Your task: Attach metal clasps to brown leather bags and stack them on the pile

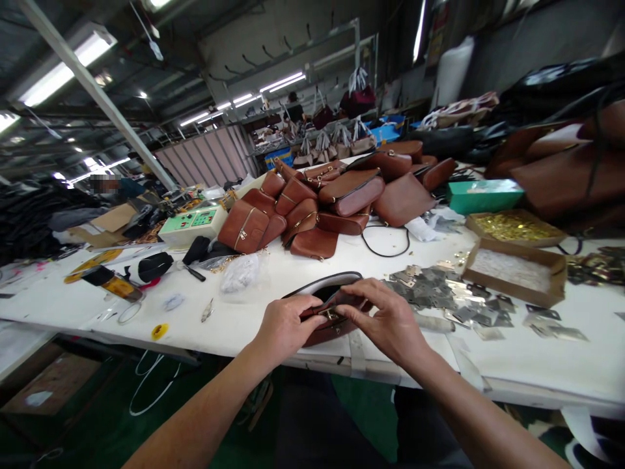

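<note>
Brown bag [327,337], mouth open, sits at the near edge of the table [188,319]; left hand [283,326] and right hand [393,319] pinch its rim at a metal fitting [332,314]. Rightward: front carton [510,291], white contents [512,268]; rear carton [530,242], gold-coloured parts [517,226] (metal plates [430,290] loose nearby).

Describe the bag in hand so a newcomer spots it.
On the white table, find the heap of brown bags. At the table's near edge, the left hand and right hand hold the bag, apart from that heap, pale-lined mouth open.
</note>
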Tool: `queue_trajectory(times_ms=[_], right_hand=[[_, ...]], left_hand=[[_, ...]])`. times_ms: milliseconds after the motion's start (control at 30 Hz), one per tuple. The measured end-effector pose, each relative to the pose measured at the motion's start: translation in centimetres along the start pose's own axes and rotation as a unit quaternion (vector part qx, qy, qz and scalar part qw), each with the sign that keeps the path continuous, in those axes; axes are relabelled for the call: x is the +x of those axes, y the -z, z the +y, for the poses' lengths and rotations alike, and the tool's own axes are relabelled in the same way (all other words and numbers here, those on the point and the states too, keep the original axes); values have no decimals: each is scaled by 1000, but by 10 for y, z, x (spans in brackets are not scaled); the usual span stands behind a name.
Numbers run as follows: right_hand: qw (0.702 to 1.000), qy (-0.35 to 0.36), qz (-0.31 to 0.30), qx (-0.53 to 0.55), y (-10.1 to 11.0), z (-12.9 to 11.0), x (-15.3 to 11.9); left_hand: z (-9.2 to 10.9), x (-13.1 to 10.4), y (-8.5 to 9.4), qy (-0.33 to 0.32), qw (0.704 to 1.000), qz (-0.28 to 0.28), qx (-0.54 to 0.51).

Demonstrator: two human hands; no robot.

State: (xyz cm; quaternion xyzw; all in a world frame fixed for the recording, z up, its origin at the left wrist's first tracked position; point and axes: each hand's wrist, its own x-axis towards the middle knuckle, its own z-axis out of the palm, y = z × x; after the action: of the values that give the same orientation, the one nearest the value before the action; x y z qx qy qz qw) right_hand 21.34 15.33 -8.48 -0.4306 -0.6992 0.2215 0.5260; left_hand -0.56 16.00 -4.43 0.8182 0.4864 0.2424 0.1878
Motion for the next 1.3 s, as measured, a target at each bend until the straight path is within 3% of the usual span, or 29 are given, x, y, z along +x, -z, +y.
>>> queue_trajectory(times_ms=[67,167,233,333,600,800,967,1167,1300], right_hand=[[991,99,-20,-92,14,-4,5],[953,192,-107,-208,26,-14,14],[937,213,-146,-234,28,-20,18],[936,220,-180,-205,27,-22,19],[940,249,-153,-174,21,-24,5],[944,221,-198,-142,23,-34,-3],[952,218,-194,-89,15,-39,-13],[969,117,-215,-23,0,-45,-17],[987,105,-118,-2,0,-48,-18]], left_hand=[[0,-4,0,-30,999,8,9],[4,-9,2,-71,996,20,42],[7,-13,4,-89,994,17,67],[12,-17,7,-97,992,12,84],[21,-26,16,-103,993,13,58],[24,-43,24,-125,990,-14,64],[27,-60,25,-116,993,-7,35],[33,-67,43,2,998,-37,-46],[33,-64,64,83,985,-83,-123]])
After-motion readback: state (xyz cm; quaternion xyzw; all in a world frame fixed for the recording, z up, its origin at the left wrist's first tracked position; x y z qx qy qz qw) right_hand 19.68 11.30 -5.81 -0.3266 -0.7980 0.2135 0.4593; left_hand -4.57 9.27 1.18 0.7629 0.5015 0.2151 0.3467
